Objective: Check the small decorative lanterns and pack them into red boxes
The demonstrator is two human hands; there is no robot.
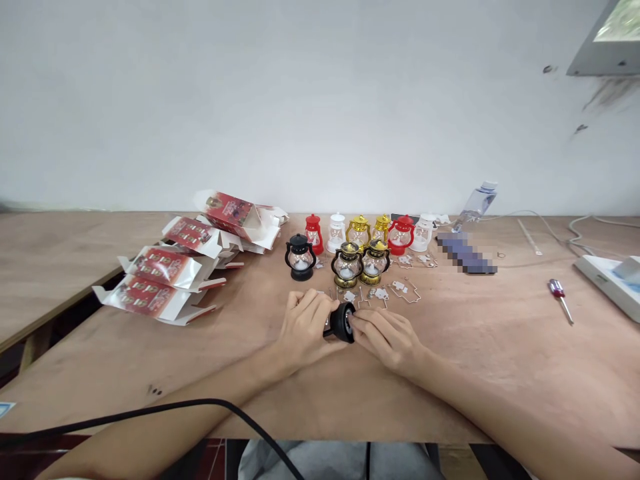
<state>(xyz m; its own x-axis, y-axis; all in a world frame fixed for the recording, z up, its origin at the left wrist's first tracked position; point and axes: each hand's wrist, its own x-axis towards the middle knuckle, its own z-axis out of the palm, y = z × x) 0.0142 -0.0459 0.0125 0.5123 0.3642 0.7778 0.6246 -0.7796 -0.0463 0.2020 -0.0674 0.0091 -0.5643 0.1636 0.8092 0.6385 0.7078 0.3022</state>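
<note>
A small black lantern (343, 323) lies on its side just above the table, its round base turned to the right. My left hand (309, 325) is wrapped round its body. The fingertips of my right hand (387, 335) press together at the underside of the base; whether they pinch a small part is hidden. Beyond my hands stand an upright black lantern (301, 259) and two bronze-coloured lanterns (347, 265), (375, 263). Behind them is a row of red (313, 235), white (337, 233) and gold lanterns (359, 233). Wire pieces with small tags (382, 294) lie in front.
Open red-and-white boxes (160, 267) are piled at the left. A clear bottle (477, 205) leans behind a dark, blurred flat object (465, 255). Towards the right lie a screwdriver (560, 300) and a white tray (607, 283). A black cable (200, 402) crosses in front of my left forearm.
</note>
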